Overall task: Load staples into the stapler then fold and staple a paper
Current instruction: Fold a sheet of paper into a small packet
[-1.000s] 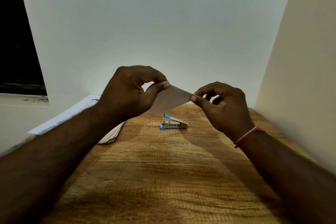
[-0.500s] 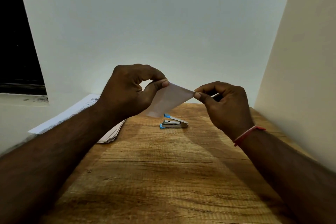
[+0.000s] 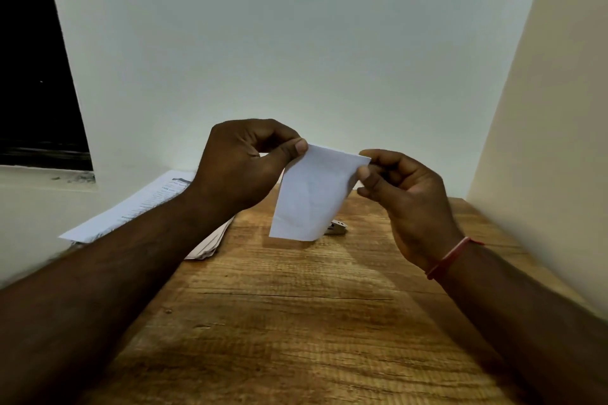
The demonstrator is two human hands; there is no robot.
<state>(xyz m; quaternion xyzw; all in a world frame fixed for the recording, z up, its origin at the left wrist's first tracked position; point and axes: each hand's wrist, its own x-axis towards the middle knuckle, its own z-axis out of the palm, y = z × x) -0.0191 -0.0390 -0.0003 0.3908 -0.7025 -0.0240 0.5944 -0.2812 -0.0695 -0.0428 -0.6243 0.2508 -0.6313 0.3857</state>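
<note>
**Folded white slip held up between both hands above the table**

A small white rectangular piece of paper (image 3: 312, 197) hangs in the air above the far middle of the brown wood-grain table (image 3: 296, 322), clear of its surface. It hangs tilted, its top edge sloping down to the right, and its lower edge comes close to the tabletop without touching. Whether it is one layer or several folded together cannot be told from this view.

The left hand (image 3: 243, 164) grips the paper's upper left corner, with the thumb pressed on the near face and the other fingers curled behind. The right hand (image 3: 404, 197) pinches the upper right corner between the thumb and curled fingers, its palm turned partly towards the camera. A thin red thread band (image 3: 447, 260) circles the right wrist.

A small silver metal stapler (image 3: 337, 227) lies on the table towards its far edge, behind the hanging paper. Only its right end shows past the paper's lower right corner, so whether it is open or closed cannot be told.

At the table's far left corner lies a loose stack of printed white sheets (image 3: 131, 210), partly overhanging the edge and partly covered by the left forearm. Pale walls rise behind the table and to its right, and a dark window opening (image 3: 29, 76) sits beyond its left side.
</note>
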